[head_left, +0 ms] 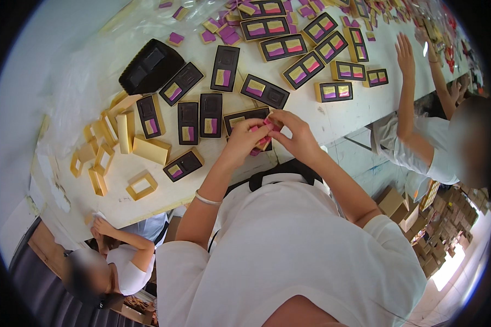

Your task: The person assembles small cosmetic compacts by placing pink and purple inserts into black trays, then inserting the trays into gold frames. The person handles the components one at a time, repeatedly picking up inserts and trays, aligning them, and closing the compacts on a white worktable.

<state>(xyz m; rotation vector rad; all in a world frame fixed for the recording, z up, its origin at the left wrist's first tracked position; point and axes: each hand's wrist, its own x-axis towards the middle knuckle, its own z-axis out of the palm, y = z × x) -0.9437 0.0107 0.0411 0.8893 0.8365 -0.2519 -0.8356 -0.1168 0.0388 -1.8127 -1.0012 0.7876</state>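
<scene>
Both my hands meet at the table's near edge, fingers pinched together on small pink-and-gold packets (263, 143). My left hand (243, 143) grips them from the left, and my right hand (295, 135) pinches them from the right. Fingers partly cover the packets, so how many there are is unclear. Just beyond my hands lies a black-lined box (249, 114), partly hidden by them. A box with one purple-and-gold packet (210, 115) lies to the left, and another tilted box (264, 91) sits farther off.
Gold box sleeves (151, 149) cluster at left beside a stack of black plastic trays (150, 66). Boxes with purple and pink packets (303, 70) stand at far right. Loose packets (229, 34) lie at the back. Co-workers (420, 136) (126, 259) are at both sides.
</scene>
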